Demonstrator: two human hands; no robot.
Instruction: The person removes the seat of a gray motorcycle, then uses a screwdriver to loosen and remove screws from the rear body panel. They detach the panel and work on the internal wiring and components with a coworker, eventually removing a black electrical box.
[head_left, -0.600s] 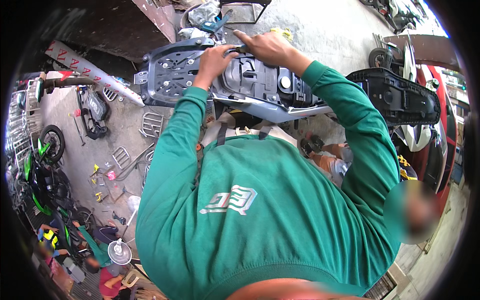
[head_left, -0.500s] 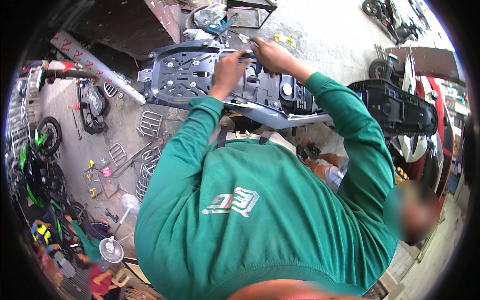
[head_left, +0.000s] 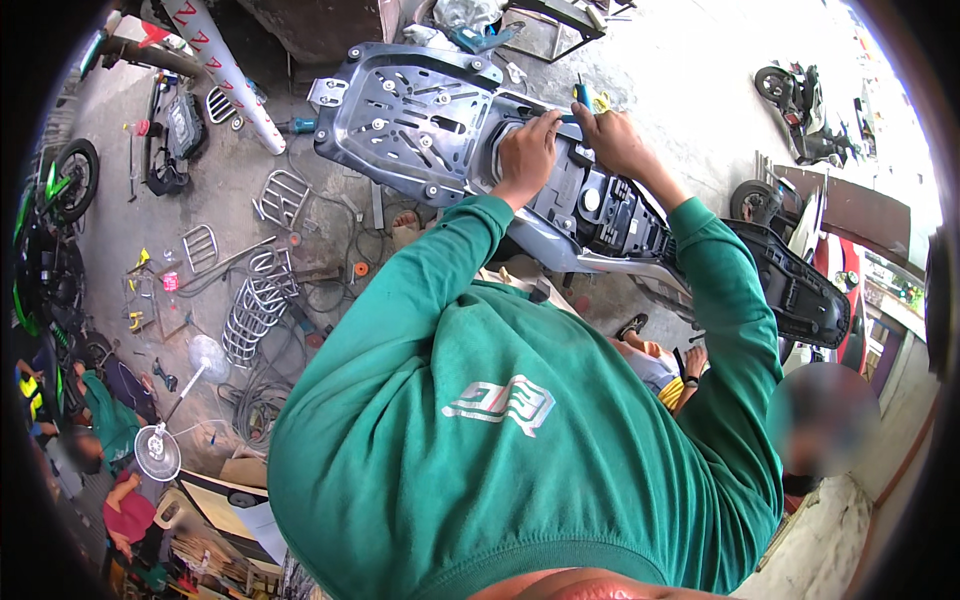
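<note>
Biggest by far, the motorcycle (head_left: pixel 565 205) stretched slantwise before the person, its seat area uncovered: a heavy, stiff mass by the look of it, best steadied at the frame, not at the grey side panel (head_left: pixel 540 238), whose shell seemed thinner and easily scratched. Next, over one end, the slotted metal plate (head_left: pixel 400 108), rigid, glossy, likely slick, with the outer rim its natural grip! On to the hands: the left hand (head_left: pixel 528 155) bent over the tray just beside the plate, fingers curled; whether they pinched anything, no telling. The right hand (head_left: pixel 612 140), close by, had its fingers clamped on a teal-handled tool (head_left: pixel 583 94). And that smallest piece, upright above the far edge, looked light and hard, safest held by its handle, clear of the thin dark tip.
</note>
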